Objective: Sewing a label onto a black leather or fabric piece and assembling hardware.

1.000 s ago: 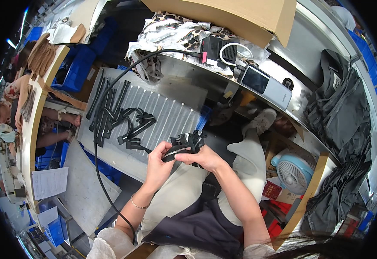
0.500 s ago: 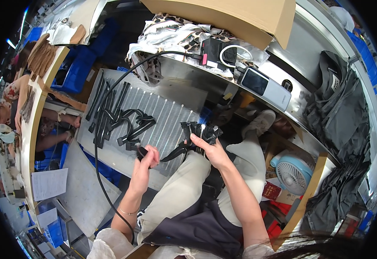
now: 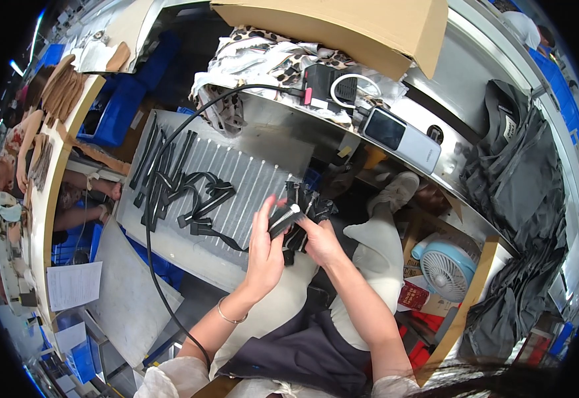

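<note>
My left hand (image 3: 264, 255), somewhat blurred, holds a black zipper (image 3: 279, 221) with light teeth between thumb and fingers. Beside it my right hand (image 3: 322, 244) grips a gathered bundle of black zippers (image 3: 309, 202), its thumb near that zipper's metal end. Behind both hands lies a grey ribbed board (image 3: 170, 239) carrying several black zippers (image 3: 161, 176), some straight, others looped and tangled; one strip trails toward my hands.
Above are a steel shelf (image 3: 269, 113), cardboard box (image 3: 329, 20), printed fabric (image 3: 249, 53), a black device (image 3: 319, 86) with cables and a power bank (image 3: 401, 139). Right: dark fabric (image 3: 518, 172) and a fan (image 3: 445, 268). Another person (image 3: 1, 172) is at the left bench, another (image 3: 521, 23) top right.
My left hand drew down and left, then returned up and right beside my right hand, now holding a zipper upward. My right hand has shifted slightly, still gripping the bundle.
</note>
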Available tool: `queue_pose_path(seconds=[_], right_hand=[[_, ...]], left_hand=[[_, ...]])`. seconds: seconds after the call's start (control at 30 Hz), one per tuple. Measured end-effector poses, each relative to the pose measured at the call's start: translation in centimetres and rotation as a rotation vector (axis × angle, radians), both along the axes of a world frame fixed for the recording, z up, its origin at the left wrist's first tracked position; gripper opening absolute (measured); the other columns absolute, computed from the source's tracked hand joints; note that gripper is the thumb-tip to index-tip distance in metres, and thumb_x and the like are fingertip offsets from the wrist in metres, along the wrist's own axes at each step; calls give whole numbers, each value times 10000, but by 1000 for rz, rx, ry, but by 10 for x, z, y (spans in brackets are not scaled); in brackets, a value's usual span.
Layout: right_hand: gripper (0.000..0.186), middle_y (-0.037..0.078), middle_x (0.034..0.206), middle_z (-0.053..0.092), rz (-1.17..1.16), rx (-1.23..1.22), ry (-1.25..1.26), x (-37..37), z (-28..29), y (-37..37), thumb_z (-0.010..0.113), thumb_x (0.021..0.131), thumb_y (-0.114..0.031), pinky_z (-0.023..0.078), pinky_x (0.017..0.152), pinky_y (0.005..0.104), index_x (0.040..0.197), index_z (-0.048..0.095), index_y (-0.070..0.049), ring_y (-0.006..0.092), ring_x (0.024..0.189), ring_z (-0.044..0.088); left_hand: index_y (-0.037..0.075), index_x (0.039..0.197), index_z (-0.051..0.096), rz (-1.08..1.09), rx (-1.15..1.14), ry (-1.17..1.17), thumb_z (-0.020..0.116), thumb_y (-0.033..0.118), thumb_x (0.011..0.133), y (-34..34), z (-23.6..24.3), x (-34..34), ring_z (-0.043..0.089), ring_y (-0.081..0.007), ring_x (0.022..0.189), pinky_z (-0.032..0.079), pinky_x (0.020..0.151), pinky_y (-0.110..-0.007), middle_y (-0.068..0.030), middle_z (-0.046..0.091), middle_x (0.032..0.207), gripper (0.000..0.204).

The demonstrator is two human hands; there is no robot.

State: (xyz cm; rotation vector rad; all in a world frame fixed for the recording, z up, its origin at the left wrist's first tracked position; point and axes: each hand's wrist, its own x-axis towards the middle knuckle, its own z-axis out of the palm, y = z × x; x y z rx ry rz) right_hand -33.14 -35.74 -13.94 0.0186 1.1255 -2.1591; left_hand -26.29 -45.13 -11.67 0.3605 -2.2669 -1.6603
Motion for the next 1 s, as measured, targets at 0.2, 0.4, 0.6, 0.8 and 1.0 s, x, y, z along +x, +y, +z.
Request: queue_pose_path(seconds=[0.2, 0.4, 0.6, 0.8, 1.0], right_hand=[[326, 1, 803, 592, -83, 224, 312, 2, 2, 4, 472, 941, -311, 439, 692, 237, 986, 590, -11, 71, 747, 531], [417, 0, 1004, 545, 6, 63, 180, 10, -6, 4, 534, 903, -359, 434, 788, 246, 1168, 496, -40, 74, 876, 497], [544, 6, 1036, 532, 38, 93, 330, 5, 2, 10, 687, 806, -227, 420, 823, 247, 1243, 428, -33, 82, 916, 493], [241, 25, 875, 621, -106, 191, 277, 9, 8, 8, 528, 916, -237, 465, 746, 240, 976, 610, -18, 102, 834, 582], [372, 188, 1060, 601, -95, -105, 432, -29, 20, 44, 339, 953, -291, 169, 1082, 465, 849, 573, -21, 349, 1217, 412]], left_hand=[[-21, 1381, 218, 64, 126, -33, 347, 121, 939, 5, 8, -4, 461, -159, 1048, 357, 929, -286, -117, 380, 1274, 482], [-19, 1401, 157, 56, -6, -36, 364, 17, 881, 19, -7, -13, 428, -205, 1028, 360, 894, -291, -160, 333, 1286, 561], [-32, 1405, 112, -18, -176, -33, 416, -50, 722, 21, -1, -12, 405, -258, 985, 329, 931, -327, -167, 365, 1184, 748], [17, 1417, 112, 23, 22, 48, 533, -37, 713, 22, -18, -10, 416, -253, 988, 366, 919, -363, -165, 374, 1076, 822], [31, 1269, 404, -141, -191, -110, 634, 117, 777, -28, -83, 26, 463, -266, 1064, 379, 916, -370, -139, 468, 1107, 550]])
